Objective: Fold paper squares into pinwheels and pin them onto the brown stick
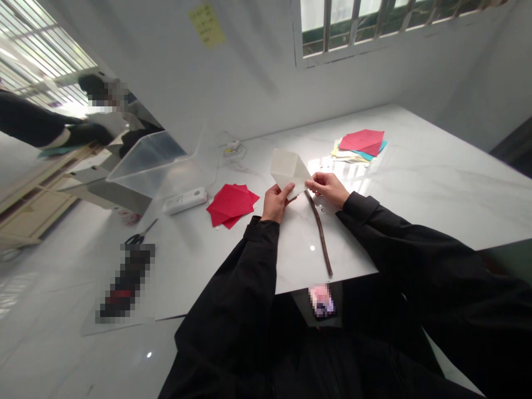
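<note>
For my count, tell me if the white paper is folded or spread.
Folded: the white paper shows a crease and doubled layers, pinched between the left hand and right hand.

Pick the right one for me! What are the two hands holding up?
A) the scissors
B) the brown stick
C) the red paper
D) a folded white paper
D. The left hand and the right hand both hold the folded white paper, while the brown stick lies below them, not held.
</note>
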`<act>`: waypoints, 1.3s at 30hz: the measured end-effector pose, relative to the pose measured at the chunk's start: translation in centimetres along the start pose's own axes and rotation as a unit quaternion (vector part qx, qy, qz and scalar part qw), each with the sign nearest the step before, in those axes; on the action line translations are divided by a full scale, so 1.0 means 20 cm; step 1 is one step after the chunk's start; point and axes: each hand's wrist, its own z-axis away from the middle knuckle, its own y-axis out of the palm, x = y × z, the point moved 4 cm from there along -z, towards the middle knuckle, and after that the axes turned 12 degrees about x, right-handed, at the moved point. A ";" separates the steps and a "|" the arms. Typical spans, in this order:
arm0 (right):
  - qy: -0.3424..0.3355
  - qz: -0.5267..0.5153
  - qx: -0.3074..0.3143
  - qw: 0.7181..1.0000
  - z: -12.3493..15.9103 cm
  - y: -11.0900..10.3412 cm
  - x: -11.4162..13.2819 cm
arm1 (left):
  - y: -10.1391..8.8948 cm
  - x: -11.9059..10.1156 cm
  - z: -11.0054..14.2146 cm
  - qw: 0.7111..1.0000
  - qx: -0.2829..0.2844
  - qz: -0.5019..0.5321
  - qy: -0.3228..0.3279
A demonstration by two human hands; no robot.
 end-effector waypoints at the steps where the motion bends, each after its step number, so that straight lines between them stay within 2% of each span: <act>1: 0.000 0.005 0.002 1.000 0.00 0.00 0.00 | -0.01 0.01 -0.01 1.000 -0.002 0.000 0.006; 6: -0.005 0.020 0.034 0.999 0.01 0.02 0.03 | -0.03 0.05 -0.03 0.999 -0.025 -0.026 0.029; 9: -0.009 0.036 0.047 0.998 0.02 0.03 0.04 | -0.02 0.05 -0.02 0.998 -0.015 -0.061 0.026; 13: -0.009 0.062 0.041 0.997 0.02 0.02 0.04 | 0.00 0.04 -0.02 0.996 0.014 -0.085 0.016; 18: -0.001 0.059 0.034 0.998 0.02 0.02 0.03 | -0.01 0.05 -0.02 0.997 -0.009 -0.076 0.016; 29: 0.000 0.049 0.041 0.998 0.01 0.02 0.02 | -0.01 0.05 -0.02 0.997 -0.002 -0.069 0.030; 39: -0.004 0.073 0.039 0.997 0.02 0.02 0.03 | -0.01 0.04 -0.02 0.996 -0.008 -0.091 0.009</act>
